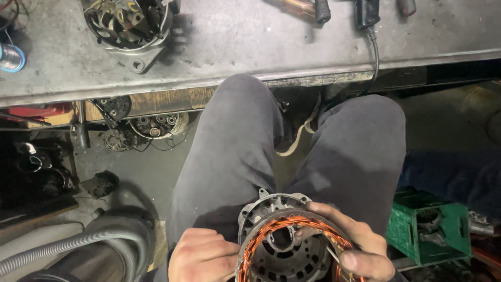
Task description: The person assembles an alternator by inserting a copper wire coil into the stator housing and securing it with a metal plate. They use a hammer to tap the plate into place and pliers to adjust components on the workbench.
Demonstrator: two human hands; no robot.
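On my lap, between my grey-trousered knees, rests a round grey metal alternator housing (271, 203) with a ring of copper windings (284, 224) set in it. My left hand (201, 256) is closed in a fist against the left rim of the ring. On the right side, my right hand (349, 245) grips the ring, fingers curled over the copper and thumb pressing near a thin wire end. The lower part of the ring is cut off by the frame.
A worn metal workbench (261, 47) runs across the top, with another alternator housing (130, 28) on it, tool handles (313, 8) and a black cable (374, 49). Below lie motor parts (156, 125), a grey corrugated hose (68, 245) and a green crate (428, 224).
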